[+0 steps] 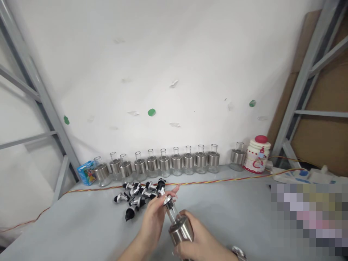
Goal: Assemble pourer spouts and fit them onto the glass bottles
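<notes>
My two bare forearms enter from the bottom edge and lean toward each other, with no sleeve on the parts in view. My bare left hand (153, 217), slender, slants up and to the right, its wrist (144, 236) nearly in line with the forearm; the fingers stretch out loosely, some fingertips (176, 189) showing at the far end. How firmly they press is hard to tell. My bare right hand (197, 233), lower and nearer to me, is bent round in a grip, thumb (185, 249) across the near side, index finger (187, 214) curled above. Something silvery and metallic (239, 252) sits at my right wrist, partly cut off.
</notes>
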Action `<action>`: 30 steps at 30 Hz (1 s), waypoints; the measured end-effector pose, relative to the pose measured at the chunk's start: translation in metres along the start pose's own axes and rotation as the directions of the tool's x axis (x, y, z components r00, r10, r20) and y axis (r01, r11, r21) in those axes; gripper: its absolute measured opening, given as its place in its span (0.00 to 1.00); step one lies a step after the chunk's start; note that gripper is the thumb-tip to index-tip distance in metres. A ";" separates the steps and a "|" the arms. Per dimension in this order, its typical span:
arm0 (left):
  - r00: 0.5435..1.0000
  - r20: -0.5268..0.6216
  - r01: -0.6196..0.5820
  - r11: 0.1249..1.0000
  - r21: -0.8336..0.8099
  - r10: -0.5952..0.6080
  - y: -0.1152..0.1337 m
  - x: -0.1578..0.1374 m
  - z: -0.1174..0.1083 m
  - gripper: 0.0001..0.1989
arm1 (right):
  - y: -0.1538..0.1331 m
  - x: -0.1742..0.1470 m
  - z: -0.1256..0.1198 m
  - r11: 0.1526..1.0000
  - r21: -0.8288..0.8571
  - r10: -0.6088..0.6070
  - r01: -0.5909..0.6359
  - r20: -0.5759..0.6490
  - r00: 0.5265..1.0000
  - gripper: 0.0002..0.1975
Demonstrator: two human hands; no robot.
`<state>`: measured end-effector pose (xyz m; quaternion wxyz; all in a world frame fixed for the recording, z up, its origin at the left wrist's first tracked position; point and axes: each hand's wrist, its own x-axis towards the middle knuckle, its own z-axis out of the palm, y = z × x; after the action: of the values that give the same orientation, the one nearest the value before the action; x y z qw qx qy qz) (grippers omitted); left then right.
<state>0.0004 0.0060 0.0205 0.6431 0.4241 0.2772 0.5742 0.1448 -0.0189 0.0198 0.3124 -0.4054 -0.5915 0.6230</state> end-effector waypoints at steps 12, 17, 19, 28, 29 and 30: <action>0.991 0.014 0.137 0.987 -0.085 -0.137 0.016 0.003 0.006 0.21 | 0.001 0.002 -0.014 0.748 0.581 0.074 -0.322 0.409 0.909 0.16; 0.981 0.048 0.193 0.971 -0.142 -0.188 0.015 0.005 0.003 0.20 | 0.008 0.004 -0.017 0.677 0.626 0.112 -0.388 0.433 0.894 0.20; 0.979 0.050 0.202 0.969 -0.140 -0.197 0.014 0.006 0.002 0.19 | 0.009 0.004 -0.018 0.675 0.619 0.138 -0.401 0.429 0.893 0.20; 0.979 -0.053 0.186 0.972 -0.142 -0.195 0.012 0.007 -0.005 0.09 | -0.006 0.000 -0.017 0.964 0.184 0.178 -0.195 0.105 0.978 0.16; 0.982 -0.066 0.167 0.978 -0.128 -0.176 0.011 0.007 -0.006 0.09 | -0.009 -0.001 -0.018 0.983 0.083 0.158 -0.162 0.052 0.986 0.17; 0.985 -0.076 0.145 0.983 -0.113 -0.154 0.011 0.008 -0.006 0.09 | -0.011 -0.002 -0.019 0.991 -0.007 0.131 -0.130 0.024 0.991 0.17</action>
<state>-0.0086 0.0144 0.0284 0.6941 0.3423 0.3039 0.5556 0.1618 -0.0102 0.0313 0.2626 -0.4364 -0.5691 0.6455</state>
